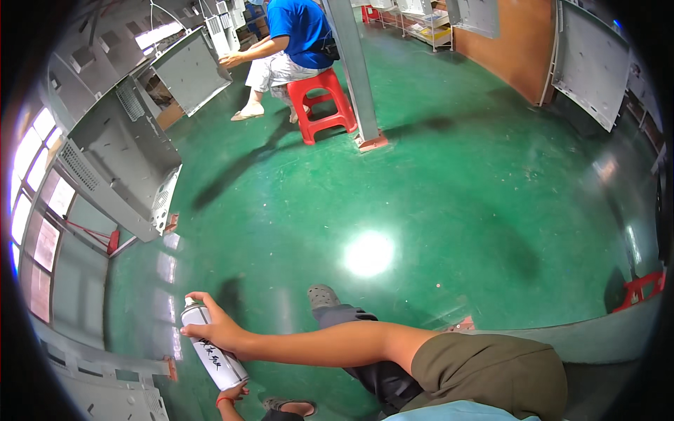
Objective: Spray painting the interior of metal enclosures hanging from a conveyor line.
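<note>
A white spray can (211,356) with dark handwritten strokes on its side is tilted in front of me, its top up and to the left. My right hand (216,328) is closed around its upper part, with the index finger over the nozzle at the top. At the lower end, my left hand (235,395), with a red band at the wrist, touches the can's base; its fingers are curled there and partly hidden. A perforated grey metal panel (105,393) stands at the lower left, close to the can.
A large grey metal casing (123,161) hangs at the left, another panel (191,70) behind it. A person in blue (298,31) sits on a red stool (321,105) beside a grey post (354,70). More panels (590,63) hang at the right. The floor (435,210) is shiny green.
</note>
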### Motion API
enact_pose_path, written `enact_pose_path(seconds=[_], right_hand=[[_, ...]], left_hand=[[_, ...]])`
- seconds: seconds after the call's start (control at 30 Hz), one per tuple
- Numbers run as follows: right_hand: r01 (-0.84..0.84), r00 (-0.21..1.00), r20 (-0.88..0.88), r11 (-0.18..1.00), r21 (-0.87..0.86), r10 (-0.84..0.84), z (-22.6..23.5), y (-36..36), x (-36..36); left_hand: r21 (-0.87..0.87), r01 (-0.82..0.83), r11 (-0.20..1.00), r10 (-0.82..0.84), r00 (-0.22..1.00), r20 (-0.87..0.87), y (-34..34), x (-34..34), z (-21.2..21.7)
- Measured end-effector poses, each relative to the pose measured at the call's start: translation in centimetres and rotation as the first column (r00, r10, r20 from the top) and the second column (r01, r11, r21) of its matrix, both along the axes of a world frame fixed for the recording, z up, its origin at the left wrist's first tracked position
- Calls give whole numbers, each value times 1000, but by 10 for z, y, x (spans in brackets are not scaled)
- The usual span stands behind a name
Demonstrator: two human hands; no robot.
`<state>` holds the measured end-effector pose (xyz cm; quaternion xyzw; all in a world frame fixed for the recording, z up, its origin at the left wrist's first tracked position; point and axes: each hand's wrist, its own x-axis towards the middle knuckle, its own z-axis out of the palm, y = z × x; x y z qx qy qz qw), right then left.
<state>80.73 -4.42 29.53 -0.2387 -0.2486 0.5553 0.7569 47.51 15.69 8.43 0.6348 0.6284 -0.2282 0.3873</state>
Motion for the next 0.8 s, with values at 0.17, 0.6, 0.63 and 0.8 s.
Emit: enact_pose_path(seconds=[0.17, 0.6, 0.63, 0.8], right_hand=[[9, 1000, 5, 1000, -22, -9, 4, -3, 6], [9, 1000, -28, 1000, -6, -9, 3, 2, 13], [25, 1000, -17, 1000, -3, -25, 3, 3, 13], [5, 1000, -18, 1000, -4, -5, 5, 5, 16]], left_hand=[[7, 22, 1000, -22, 999, 32, 1, 11, -5], [26, -8, 1000, 8, 1000, 14, -12, 27, -9], [17, -1, 1000, 1, 1000, 7, -11, 29, -10], [17, -4, 1000, 4, 1000, 3, -8, 32, -7]])
